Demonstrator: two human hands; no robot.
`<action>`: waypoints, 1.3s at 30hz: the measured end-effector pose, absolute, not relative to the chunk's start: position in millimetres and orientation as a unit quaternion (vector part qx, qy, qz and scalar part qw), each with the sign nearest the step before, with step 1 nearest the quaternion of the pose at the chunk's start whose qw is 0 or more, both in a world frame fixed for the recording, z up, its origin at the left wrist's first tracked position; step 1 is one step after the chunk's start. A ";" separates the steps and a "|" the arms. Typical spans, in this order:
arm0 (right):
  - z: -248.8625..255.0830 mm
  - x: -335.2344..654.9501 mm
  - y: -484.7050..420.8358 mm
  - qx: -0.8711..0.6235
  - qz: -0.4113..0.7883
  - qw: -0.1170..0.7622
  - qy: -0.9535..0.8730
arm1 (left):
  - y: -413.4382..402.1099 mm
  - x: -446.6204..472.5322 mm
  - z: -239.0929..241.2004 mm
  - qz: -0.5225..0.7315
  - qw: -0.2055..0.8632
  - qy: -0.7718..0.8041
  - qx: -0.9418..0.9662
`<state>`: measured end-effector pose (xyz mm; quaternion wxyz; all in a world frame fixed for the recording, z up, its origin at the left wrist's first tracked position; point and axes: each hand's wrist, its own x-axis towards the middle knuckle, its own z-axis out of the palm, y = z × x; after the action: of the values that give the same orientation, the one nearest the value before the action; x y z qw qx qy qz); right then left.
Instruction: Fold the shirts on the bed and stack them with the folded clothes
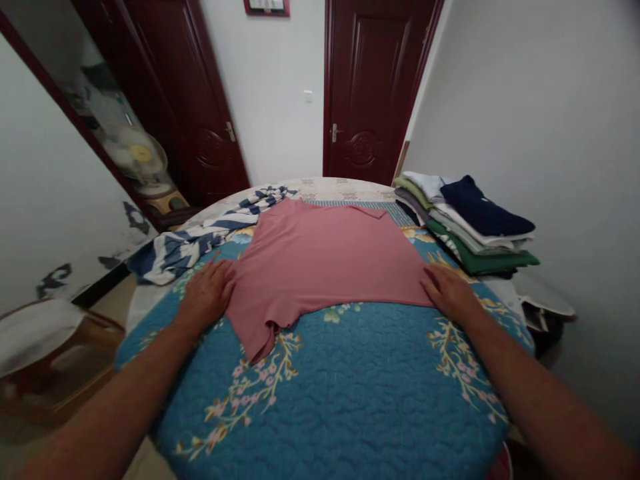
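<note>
Blue floral quilt [345, 387] under pink shirt [330, 257], left fingers [223, 273] at one edge, right fingers [437, 275] at the other, any pinch unclear.

Back wall: two dark-red panelled doors, the left one [175, 87] leaning in view, the right one [375, 87] nearly upright, each with a pale metal lever handle. Between them, a small square white wall switch [308, 97]; higher up, a red-rimmed rectangular frame [267, 6], cut by the top edge. Left: a pale round electric fan [137, 155] with yellow hub, near the left door. Lower left: a brown wooden stool [95, 331] beneath a whitish cover [37, 337]. Dark blotches [55, 277] mark the left white wall.
</note>
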<state>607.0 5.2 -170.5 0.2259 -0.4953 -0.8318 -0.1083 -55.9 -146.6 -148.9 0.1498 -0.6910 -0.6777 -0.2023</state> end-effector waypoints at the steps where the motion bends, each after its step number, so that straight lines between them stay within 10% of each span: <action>1: -169.3 609.9 6.6 -0.483 -0.112 0.247 -0.833 | -152.5 -52.6 -145.1 -0.226 0.156 -0.667 -0.693; 30: -145.2 517.3 -46.9 -0.367 -0.006 0.227 -0.902 | -113.0 52.7 -91.5 -0.224 -0.383 -0.600 -0.666; 39: -107.0 395.2 -91.0 -0.232 0.046 0.172 -0.956 | -118.4 45.8 -103.3 -0.266 -0.383 -0.592 -0.658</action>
<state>395.2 -91.0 -107.0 0.1718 -0.2322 -0.9563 0.0460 45.8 -118.4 -103.3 -0.3829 -0.6576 -0.5918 -0.2659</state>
